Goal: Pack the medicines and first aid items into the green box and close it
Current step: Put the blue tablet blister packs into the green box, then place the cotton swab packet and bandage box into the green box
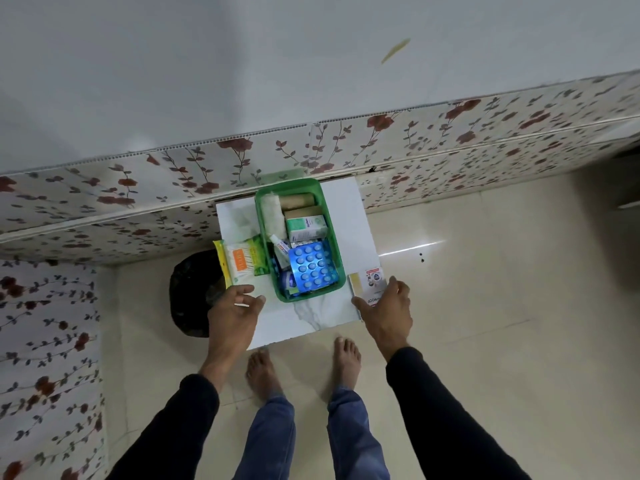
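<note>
A green box (pixel 337 261) stands open on a small white marble-top table (pixel 360 230). Inside lie a blue blister pack (pixel 312 267), a white-green carton (pixel 306 227), a small tube (pixel 281 249), a white gauze roll (pixel 272 212) and brown rolls (pixel 296 201). Left of the box rests a yellow packet of cotton buds (pixel 236 261) beside a green packet (pixel 258 256). My left hand (pixel 232 315) hovers open just below that packet. My right hand (pixel 388 311) lies on a white-yellow carton (pixel 367 284) at the table's right front corner; its grip is unclear.
A black bin bag (pixel 188 292) sits on the floor left of the table. Floral wall panels (pixel 104 209) run behind and to the left. My bare feet (pixel 265 374) stand on beige tiles just in front of the table.
</note>
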